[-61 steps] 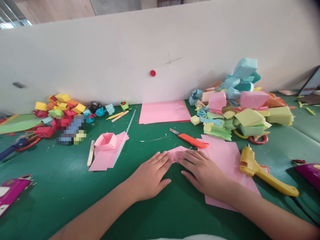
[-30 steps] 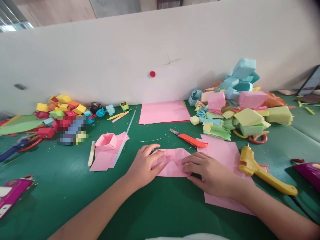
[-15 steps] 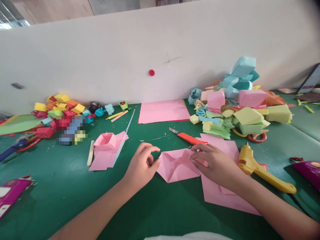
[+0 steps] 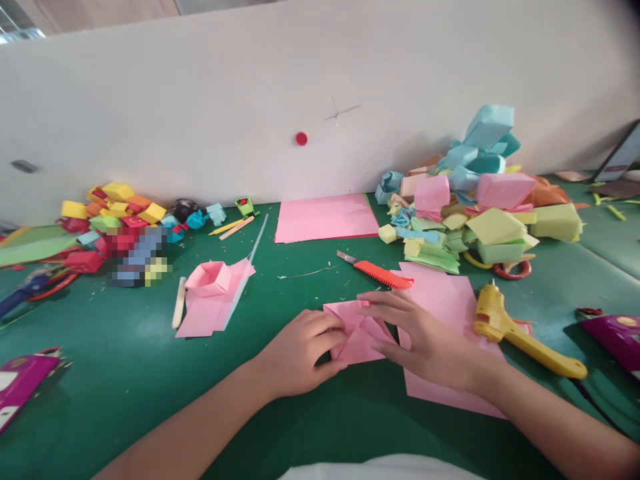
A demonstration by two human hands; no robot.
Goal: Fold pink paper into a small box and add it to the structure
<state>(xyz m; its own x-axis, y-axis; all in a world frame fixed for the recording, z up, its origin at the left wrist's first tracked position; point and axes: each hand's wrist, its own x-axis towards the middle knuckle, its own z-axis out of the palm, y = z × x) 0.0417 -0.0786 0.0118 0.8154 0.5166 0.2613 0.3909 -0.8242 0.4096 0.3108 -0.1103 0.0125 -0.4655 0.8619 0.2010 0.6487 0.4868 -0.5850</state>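
Observation:
A pink sheet of paper [image 4: 357, 331], partly folded with raised flaps and creases, lies on the green table between my two hands. My left hand [image 4: 307, 351] is closed over its left end, fingers on top and thumb at the near edge. Across the right end reaches my right hand [image 4: 417, 333], its fingertips at the far edge and its thumb at the near right corner. The fingers hide part of both ends. Just beyond the right hand is an orange utility knife [image 4: 383, 273] with its blade out. Larger pink paper [image 4: 440, 287] lies under the right forearm.
A yellow glue gun [image 4: 520, 337] lies on the right. On the left, a pink paper box [image 4: 207, 278] sits on pink paper pieces beside a pale stick [image 4: 179, 303]. Pink sheets [image 4: 325, 219] lie by the white partition. A pile of folded paper boxes [image 4: 495, 193] rises at back right.
My left hand has come right and down onto the paper's left end. The paper's sides are drawn inward, making it look narrower. My right hand has shifted slightly left.

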